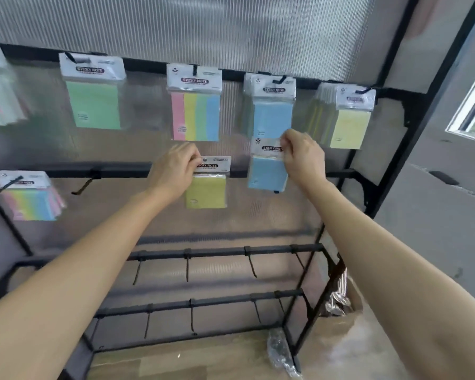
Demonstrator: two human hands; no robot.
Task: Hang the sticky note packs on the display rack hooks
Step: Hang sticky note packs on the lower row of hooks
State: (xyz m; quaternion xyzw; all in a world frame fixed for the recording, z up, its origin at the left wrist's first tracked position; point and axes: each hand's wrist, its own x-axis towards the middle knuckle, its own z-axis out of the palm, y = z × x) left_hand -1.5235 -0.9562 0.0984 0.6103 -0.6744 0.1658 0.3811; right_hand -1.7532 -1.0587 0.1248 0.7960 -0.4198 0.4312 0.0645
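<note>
Top rail [231, 74] is sitting full: green pack [93, 102], striped pack [195, 111], blue stack [270, 111] and yellow stack [346, 119] are hanging across it and covering the panel behind. On the middle rail [66, 172], the left hand [173, 168] pinching a yellow pack [206, 187] and the right hand [303, 157] pinching a blue pack [268, 171] are filling the centre. A bare hook [84, 185] is sticking out free between the left hand and the rainbow stack [28, 198]. Hooks on the lower rail [217, 252] and bottom rail [203, 301] are hanging bare. Plastic wrap [283, 355] is lying by the rack's right foot.
</note>
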